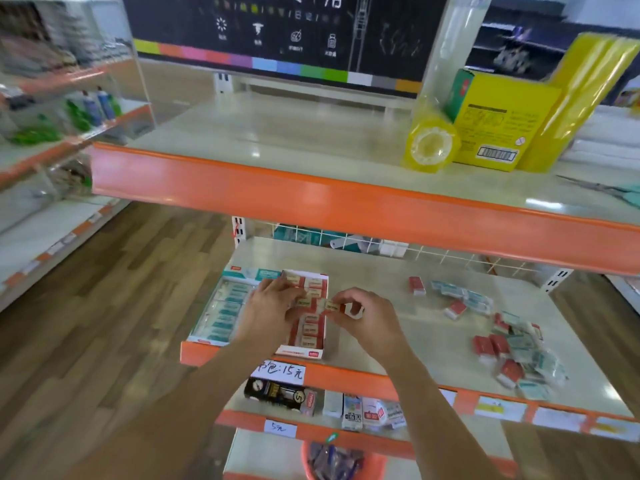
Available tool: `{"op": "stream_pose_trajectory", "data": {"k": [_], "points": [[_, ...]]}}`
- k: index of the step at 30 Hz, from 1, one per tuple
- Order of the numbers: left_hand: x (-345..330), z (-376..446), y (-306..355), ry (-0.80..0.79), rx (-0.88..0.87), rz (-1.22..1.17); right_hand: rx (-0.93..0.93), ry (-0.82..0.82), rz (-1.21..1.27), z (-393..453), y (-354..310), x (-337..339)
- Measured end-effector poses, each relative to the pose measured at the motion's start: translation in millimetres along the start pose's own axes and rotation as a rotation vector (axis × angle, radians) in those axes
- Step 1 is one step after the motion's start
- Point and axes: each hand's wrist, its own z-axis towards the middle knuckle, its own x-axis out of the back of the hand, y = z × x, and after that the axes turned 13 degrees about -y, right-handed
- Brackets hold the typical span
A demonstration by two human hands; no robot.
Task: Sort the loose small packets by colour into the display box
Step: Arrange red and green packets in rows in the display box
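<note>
the box (313,353) sits at the near left of the middle shelf (398,271). it has two sides. the left side holds blue packets (225,311) in rows. the right side holds red packets (313,323) in rows, and there looks to be a gap in the red rows near the middle.

the step in hand seems to be putting one more red packet into the red side. the right hand (363,315) pinches a small red packet (334,306) between thumb and fingers, just at the right edge of the box. the left hand (272,306) lies over the middle of the box. its fingers reach onto the red rows and seem to press or steady them. it is too blurry to tell if they curl round a packet, so i cannot tell its grip.

the loose pile (516,351) lies well apart, on the right of the same shelf. red and blue packets are mixed there. a few more (450,294) lie farther back. so a lot is left to sort.

the next move likely calls for sliding the held packet down into the gap, flat and lined up with the other red ones. the left hand would need to keep the rows from tipping. then a hand must reach right for another packet and check its colour first.
</note>
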Motion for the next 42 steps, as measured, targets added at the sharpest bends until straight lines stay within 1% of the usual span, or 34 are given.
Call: {"op": "stream_pose_trajectory", "data": {"k": [5,7,11,15,19,26,31,35,42], "points": [[16,-7,-30,-0.022,0.075,0.011,0.006,-0.029,0.023,19,-26,-19],[22,-10,-42,-0.010,0.093,0.018,0.007,-0.058,0.056,27,-35,-26],[32,-16,-60,-0.002,0.123,0.035,0.006,-0.066,0.061,38,-51,-41],[39,-16,-70,-0.025,0.133,0.024,0.016,-0.089,0.012,46,-63,-50],[40,-12,-77,-0.005,0.109,0.029,0.006,-0.083,0.013,49,-69,-54],[34,4,-72,0.010,0.006,-0.006,-0.057,-0.035,-0.016,53,-58,-46],[28,17,-60,-0.044,0.007,-0.020,-0.067,0.002,-0.119,52,-43,-37],[21,29,-51,-0.085,0.026,-0.006,-0.095,0.019,-0.123,51,-30,-29],[8,42,-38,-0.069,0.026,0.003,-0.146,0.068,-0.126,53,-16,-22]]}}
